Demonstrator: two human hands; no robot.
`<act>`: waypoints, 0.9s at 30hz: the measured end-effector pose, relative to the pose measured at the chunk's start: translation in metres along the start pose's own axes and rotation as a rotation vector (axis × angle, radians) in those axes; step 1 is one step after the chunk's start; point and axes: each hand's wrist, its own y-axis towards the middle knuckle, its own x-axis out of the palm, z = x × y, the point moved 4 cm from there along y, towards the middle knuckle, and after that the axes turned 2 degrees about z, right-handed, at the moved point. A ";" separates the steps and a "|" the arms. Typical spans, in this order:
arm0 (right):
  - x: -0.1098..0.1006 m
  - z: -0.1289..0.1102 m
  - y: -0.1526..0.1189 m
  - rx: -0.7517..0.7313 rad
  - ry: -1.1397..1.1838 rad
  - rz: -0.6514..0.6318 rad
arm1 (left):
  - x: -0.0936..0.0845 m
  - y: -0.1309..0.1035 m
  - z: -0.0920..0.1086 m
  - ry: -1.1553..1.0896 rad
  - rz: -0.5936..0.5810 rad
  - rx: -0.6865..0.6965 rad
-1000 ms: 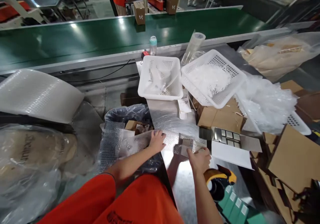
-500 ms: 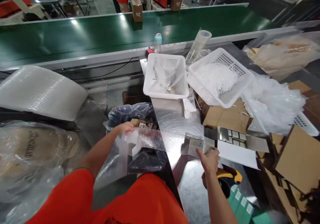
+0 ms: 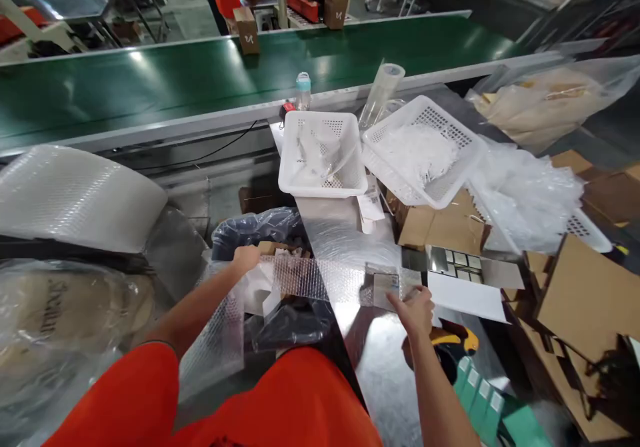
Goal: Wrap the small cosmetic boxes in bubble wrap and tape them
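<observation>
My left hand (image 3: 247, 258) is closed on one end of a strip of clear bubble wrap (image 3: 300, 279), above the lined bin. The strip stretches taut from there to the steel table on the right. At its other end, a small flat silvery-grey box (image 3: 384, 290) lies on the wrap. My right hand (image 3: 416, 310) grips this box and the wrap at its right side, with the thumb on top. Just right of that hand, an open white carton (image 3: 467, 295) holds several small boxes in rows.
A bin with a dark liner (image 3: 260, 224) stands left of the table (image 3: 335, 227). White baskets (image 3: 325, 190) line its far end, before a green conveyor (image 3: 165, 80). A yellow-and-black tape dispenser (image 3: 453, 344) and green boxes (image 3: 477, 394) sit at right. A bubble wrap roll (image 3: 80, 194) lies left.
My left hand has drawn slightly left, and the bubble wrap now shows as a longer, straighter strip towards the box. My right hand stays at the box. The view has shifted a little.
</observation>
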 end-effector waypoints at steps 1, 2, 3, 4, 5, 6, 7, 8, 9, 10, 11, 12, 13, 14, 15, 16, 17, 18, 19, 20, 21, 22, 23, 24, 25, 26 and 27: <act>0.001 -0.002 -0.002 0.000 -0.010 0.014 | -0.001 -0.001 0.003 0.034 0.024 -0.016; 0.002 -0.004 -0.005 0.000 -0.019 0.030 | -0.003 -0.002 0.006 0.060 0.057 -0.030; 0.003 -0.005 -0.007 -0.001 -0.025 0.045 | -0.006 -0.003 0.011 0.082 0.111 -0.034; 0.005 -0.007 -0.008 -0.003 -0.032 0.058 | -0.010 -0.004 0.019 0.101 0.188 -0.026; 0.006 -0.008 -0.010 -0.006 -0.038 0.067 | -0.013 -0.007 0.032 0.116 0.277 0.001; 0.007 -0.008 -0.010 -0.008 -0.043 0.072 | -0.012 -0.012 0.049 0.125 0.365 0.054; 0.009 -0.009 -0.011 -0.008 -0.047 0.075 | -0.009 -0.018 0.070 0.126 0.446 0.126; 0.010 -0.009 -0.011 -0.007 -0.052 0.077 | -0.001 -0.026 0.095 0.120 0.502 0.229; 0.011 -0.009 -0.010 -0.004 -0.057 0.081 | 0.012 -0.035 0.122 0.108 0.513 0.349; 0.011 -0.009 -0.010 -0.001 -0.061 0.087 | 0.027 -0.043 0.149 0.081 0.498 0.443; 0.011 -0.009 -0.010 0.000 -0.065 0.094 | 0.045 -0.052 0.177 0.064 0.440 0.582; 0.011 -0.009 -0.010 -0.001 -0.068 0.101 | 0.062 -0.059 0.201 0.042 0.372 0.706; 0.010 -0.009 -0.011 -0.004 -0.069 0.104 | 0.077 -0.064 0.218 0.022 0.323 0.750; 0.009 -0.010 -0.011 -0.008 -0.067 0.103 | 0.090 -0.066 0.230 0.014 0.274 0.767; 0.008 -0.010 -0.011 -0.007 -0.063 0.098 | 0.100 -0.066 0.235 0.011 0.224 0.756; 0.007 -0.010 -0.012 -0.002 -0.056 0.092 | 0.108 -0.065 0.236 0.014 0.179 0.734; 0.006 -0.010 -0.013 0.004 -0.048 0.085 | 0.112 -0.062 0.232 0.019 0.139 0.717; 0.004 -0.009 -0.013 0.011 -0.041 0.079 | 0.115 -0.059 0.226 0.023 0.107 0.706; 0.003 -0.009 -0.014 0.016 -0.036 0.079 | 0.116 -0.057 0.219 0.023 0.084 0.705; 0.002 -0.009 -0.014 0.019 -0.033 0.078 | 0.115 -0.055 0.211 0.024 0.073 0.710; 0.001 -0.009 -0.014 0.020 -0.032 0.079 | 0.113 -0.053 0.204 0.027 0.069 0.715; 0.000 -0.009 -0.013 0.020 -0.031 0.077 | 0.112 -0.052 0.198 0.034 0.069 0.718; 0.000 -0.008 -0.012 0.021 -0.029 0.072 | 0.110 -0.051 0.193 0.045 0.068 0.722; 0.000 -0.007 -0.011 0.021 -0.026 0.064 | 0.108 -0.051 0.190 0.058 0.068 0.730; 0.000 -0.005 -0.009 0.021 -0.022 0.052 | 0.107 -0.050 0.188 0.072 0.071 0.743; -0.001 -0.004 -0.006 0.020 -0.019 0.039 | 0.106 -0.050 0.187 0.088 0.074 0.756; -0.001 -0.002 -0.004 0.020 -0.015 0.028 | 0.105 -0.050 0.188 0.103 0.078 0.773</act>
